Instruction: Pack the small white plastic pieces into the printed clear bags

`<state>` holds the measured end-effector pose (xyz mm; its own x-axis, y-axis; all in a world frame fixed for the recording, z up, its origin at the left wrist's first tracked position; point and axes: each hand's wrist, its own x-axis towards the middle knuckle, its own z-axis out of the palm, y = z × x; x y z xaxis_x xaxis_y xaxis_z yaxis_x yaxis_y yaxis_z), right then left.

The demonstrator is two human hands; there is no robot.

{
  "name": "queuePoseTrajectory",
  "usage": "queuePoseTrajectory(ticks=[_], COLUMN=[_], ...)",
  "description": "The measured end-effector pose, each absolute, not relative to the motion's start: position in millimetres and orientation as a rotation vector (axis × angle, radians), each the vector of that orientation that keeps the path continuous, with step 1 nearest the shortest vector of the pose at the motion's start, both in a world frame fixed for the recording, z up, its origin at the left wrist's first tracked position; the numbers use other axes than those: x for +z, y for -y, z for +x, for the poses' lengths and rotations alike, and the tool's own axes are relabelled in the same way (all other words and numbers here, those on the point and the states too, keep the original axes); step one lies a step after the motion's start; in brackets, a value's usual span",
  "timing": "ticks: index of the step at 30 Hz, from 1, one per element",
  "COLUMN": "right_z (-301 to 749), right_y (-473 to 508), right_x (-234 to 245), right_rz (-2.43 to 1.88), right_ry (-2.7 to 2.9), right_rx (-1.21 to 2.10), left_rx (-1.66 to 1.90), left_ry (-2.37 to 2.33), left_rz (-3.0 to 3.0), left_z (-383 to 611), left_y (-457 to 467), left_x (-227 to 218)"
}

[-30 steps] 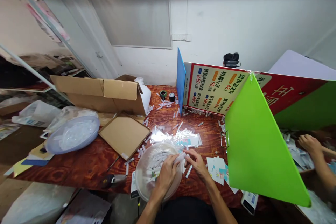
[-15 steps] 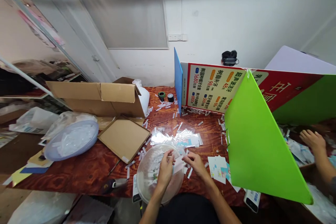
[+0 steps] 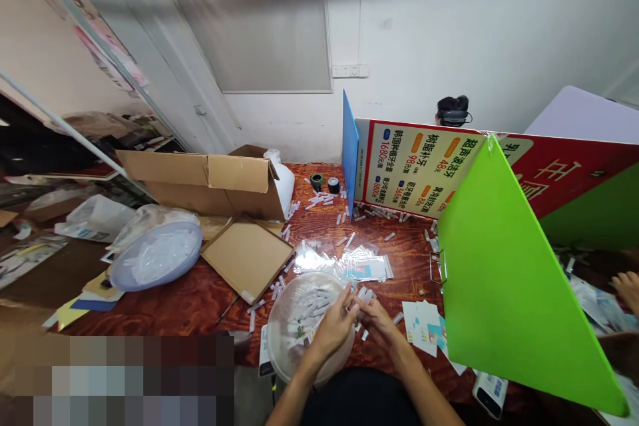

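While both hands meet at the near table edge, the left hand (image 3: 333,331) rests over the rim of the clear round plastic bowl (image 3: 279,346) of small white strips, fingers curled; the right hand (image 3: 375,321) touches it, fingers pinched on a small white strip (image 3: 360,295), exact grip too small to tell. To do this well: keep the piece over the bowl rim, pinch near the tips, one strip at a time, since loose ones scatter easily. Just right lie small printed cards (image 3: 422,326) on the red-brown wooden table (image 3: 200,299). Beyond, clear plastic sleeves (image 3: 349,265), a flat cardboard lid (image 3: 247,256), a bluish basin (image 3: 156,256). Farther: open cardboard box (image 3: 210,180), green divider panel (image 3: 499,279).
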<state>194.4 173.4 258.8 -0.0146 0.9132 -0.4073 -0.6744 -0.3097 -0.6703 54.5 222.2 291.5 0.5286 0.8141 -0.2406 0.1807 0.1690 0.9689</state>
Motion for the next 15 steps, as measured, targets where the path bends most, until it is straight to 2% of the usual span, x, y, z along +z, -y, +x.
queuePoseTrajectory(ticks=[4, 8, 12, 15], right_z=[212.6, 224.1, 231.1, 229.7], right_y=[-164.3, -161.9, -164.1, -162.0], right_x=[269.7, 273.3, 259.5, 251.3], right_rz=[-0.911, -0.893, -0.998, -1.068], right_ry=[0.478, 0.503, 0.356, 0.299], right_rx=[1.75, 1.703, 1.477, 1.485], left_rx=[0.47, 0.171, 0.212, 0.279], left_ry=[-1.035, -0.786, -0.797, -0.831], left_rz=[1.263, 1.168, 0.915, 0.83], left_z=[27.5, 9.7, 10.1, 15.9], left_y=[-239.9, -236.1, -220.5, -213.3], left_x=[302.7, 306.6, 303.4, 304.4])
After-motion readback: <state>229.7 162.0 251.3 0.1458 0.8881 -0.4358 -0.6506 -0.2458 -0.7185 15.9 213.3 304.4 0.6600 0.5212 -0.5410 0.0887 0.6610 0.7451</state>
